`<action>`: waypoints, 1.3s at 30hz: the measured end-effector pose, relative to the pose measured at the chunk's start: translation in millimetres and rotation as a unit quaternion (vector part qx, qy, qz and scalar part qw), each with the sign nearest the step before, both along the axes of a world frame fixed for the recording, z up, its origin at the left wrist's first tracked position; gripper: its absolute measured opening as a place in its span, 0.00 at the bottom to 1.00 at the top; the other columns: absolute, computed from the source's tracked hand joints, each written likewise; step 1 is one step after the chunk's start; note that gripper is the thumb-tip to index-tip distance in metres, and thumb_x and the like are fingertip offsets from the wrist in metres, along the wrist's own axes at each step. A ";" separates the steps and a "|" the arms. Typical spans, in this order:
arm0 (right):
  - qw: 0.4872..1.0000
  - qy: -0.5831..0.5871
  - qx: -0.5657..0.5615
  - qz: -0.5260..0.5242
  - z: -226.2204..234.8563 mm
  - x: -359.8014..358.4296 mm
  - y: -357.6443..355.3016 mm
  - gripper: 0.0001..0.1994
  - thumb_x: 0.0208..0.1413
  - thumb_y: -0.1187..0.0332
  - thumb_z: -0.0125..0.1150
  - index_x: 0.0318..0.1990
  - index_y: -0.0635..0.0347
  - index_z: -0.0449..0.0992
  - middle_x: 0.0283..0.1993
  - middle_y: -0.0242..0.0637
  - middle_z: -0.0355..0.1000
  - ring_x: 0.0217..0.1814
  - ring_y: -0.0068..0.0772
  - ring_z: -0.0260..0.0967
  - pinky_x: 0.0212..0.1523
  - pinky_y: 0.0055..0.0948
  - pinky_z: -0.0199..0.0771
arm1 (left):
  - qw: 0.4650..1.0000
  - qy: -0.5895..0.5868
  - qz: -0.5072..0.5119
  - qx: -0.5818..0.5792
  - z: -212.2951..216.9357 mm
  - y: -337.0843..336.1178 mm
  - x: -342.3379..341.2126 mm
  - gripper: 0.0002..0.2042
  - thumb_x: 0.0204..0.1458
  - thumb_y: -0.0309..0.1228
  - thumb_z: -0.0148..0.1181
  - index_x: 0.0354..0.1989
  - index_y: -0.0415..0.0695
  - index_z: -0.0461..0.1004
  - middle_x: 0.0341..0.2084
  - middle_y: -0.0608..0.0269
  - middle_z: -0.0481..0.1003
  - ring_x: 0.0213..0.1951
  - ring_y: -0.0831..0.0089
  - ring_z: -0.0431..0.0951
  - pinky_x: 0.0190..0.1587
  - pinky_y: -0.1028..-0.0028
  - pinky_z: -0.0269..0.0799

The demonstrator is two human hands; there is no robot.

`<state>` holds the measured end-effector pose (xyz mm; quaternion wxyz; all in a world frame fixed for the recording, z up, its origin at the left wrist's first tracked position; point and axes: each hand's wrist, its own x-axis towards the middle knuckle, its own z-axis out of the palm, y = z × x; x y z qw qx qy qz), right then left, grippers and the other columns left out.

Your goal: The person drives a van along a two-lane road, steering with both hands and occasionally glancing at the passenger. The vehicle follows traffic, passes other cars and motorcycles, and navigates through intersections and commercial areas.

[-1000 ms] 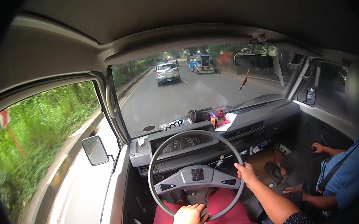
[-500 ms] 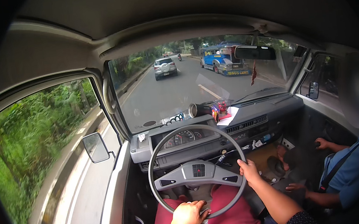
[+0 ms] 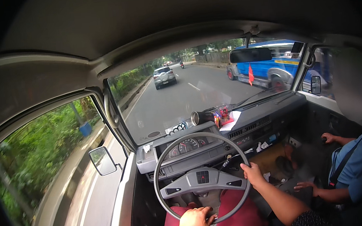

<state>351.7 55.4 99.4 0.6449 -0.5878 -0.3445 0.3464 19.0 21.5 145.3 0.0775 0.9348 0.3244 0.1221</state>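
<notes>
The blue bus (image 3: 288, 68) has come nearer, while the right hand (image 3: 252, 174) grips the steering wheel (image 3: 202, 177) above the lap (image 3: 243, 218) and the left hand (image 3: 195, 220) touches its bottom, finger closure unclear.

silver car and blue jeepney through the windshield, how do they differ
The silver car shows its rear, the blue jeepney its side. The silver car looks smaller and whole; the blue jeepney looks larger, partly covered by the mirror. Both are on the road.
</notes>
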 end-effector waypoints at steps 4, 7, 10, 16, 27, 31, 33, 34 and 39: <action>1.000 0.000 0.003 -0.006 3.7 -3.1 -3.4 0.14 0.65 0.59 0.65 0.31 0.55 0.71 0.20 0.26 0.65 0.19 0.20 0.61 0.24 0.25 0.62 | 1.000 0.013 0.004 -0.014 1.7 1.8 -0.1 0.22 0.61 0.51 0.59 0.51 0.45 0.80 0.38 0.54 0.84 0.40 0.55 0.85 0.47 0.60 0.80; 1.000 0.028 0.000 -0.002 6.0 -3.2 -2.8 0.14 0.65 0.60 0.65 0.31 0.55 0.71 0.20 0.25 0.65 0.20 0.19 0.61 0.24 0.25 0.62 | 1.000 0.010 0.003 0.002 0.6 2.5 -1.1 0.22 0.61 0.51 0.59 0.50 0.45 0.80 0.38 0.53 0.83 0.40 0.55 0.85 0.46 0.60 0.81; 0.997 0.074 0.003 0.009 0.6 -3.9 -2.1 0.13 0.65 0.60 0.65 0.33 0.55 0.71 0.20 0.23 0.63 0.20 0.18 0.60 0.24 0.24 0.62 | 1.000 -0.005 0.026 0.013 -3.7 -2.0 -3.8 0.21 0.59 0.51 0.61 0.48 0.46 0.81 0.37 0.55 0.84 0.38 0.56 0.85 0.44 0.60 0.81; 0.992 -0.083 -0.069 -0.063 -14.0 -2.6 5.4 0.22 0.60 0.50 0.68 0.39 0.65 0.81 0.27 0.36 0.76 0.29 0.30 0.74 0.34 0.37 0.74 | 0.999 -0.040 0.015 0.016 -11.4 0.3 5.4 0.19 0.54 0.49 0.68 0.43 0.46 0.82 0.32 0.59 0.84 0.36 0.57 0.85 0.43 0.61 0.80; 0.984 -0.153 -0.083 -0.041 18.6 3.2 6.1 0.21 0.58 0.51 0.68 0.40 0.65 0.82 0.29 0.44 0.80 0.32 0.40 0.80 0.38 0.40 0.78 | 0.997 -0.067 -0.008 0.038 -12.6 -11.0 17.5 0.13 0.56 0.45 0.66 0.38 0.48 0.81 0.29 0.58 0.82 0.34 0.56 0.83 0.42 0.60 0.78; 0.989 -0.134 -0.037 -0.043 13.3 4.3 14.3 0.17 0.59 0.55 0.70 0.32 0.62 0.80 0.24 0.31 0.74 0.23 0.23 0.70 0.26 0.33 0.71 | 0.997 -0.062 -0.010 0.035 -12.8 -10.9 14.4 0.14 0.59 0.45 0.63 0.39 0.48 0.82 0.30 0.60 0.82 0.35 0.59 0.84 0.43 0.62 0.77; 0.998 -0.054 -0.026 -0.007 12.5 6.1 18.6 0.14 0.60 0.58 0.69 0.32 0.58 0.77 0.21 0.24 0.67 0.20 0.18 0.63 0.23 0.26 0.65 | 0.997 -0.067 -0.012 0.034 -12.1 -11.3 11.9 0.15 0.61 0.46 0.62 0.42 0.47 0.82 0.32 0.58 0.83 0.37 0.59 0.84 0.44 0.62 0.78; 0.999 -0.044 -0.014 0.006 13.3 7.8 21.1 0.12 0.60 0.60 0.69 0.32 0.57 0.77 0.21 0.23 0.65 0.20 0.16 0.61 0.22 0.24 0.62 | 0.997 -0.067 -0.018 0.031 -11.6 -11.8 11.6 0.15 0.62 0.46 0.61 0.43 0.47 0.82 0.33 0.57 0.83 0.38 0.59 0.85 0.45 0.62 0.78; 0.985 -0.163 -0.048 -0.004 26.0 24.9 40.5 0.16 0.57 0.57 0.72 0.31 0.60 0.77 0.21 0.28 0.70 0.20 0.20 0.65 0.24 0.27 0.66 | 0.997 -0.032 -0.073 -0.006 -13.0 -20.3 21.8 0.19 0.63 0.48 0.59 0.47 0.44 0.80 0.35 0.54 0.83 0.40 0.57 0.85 0.47 0.62 0.77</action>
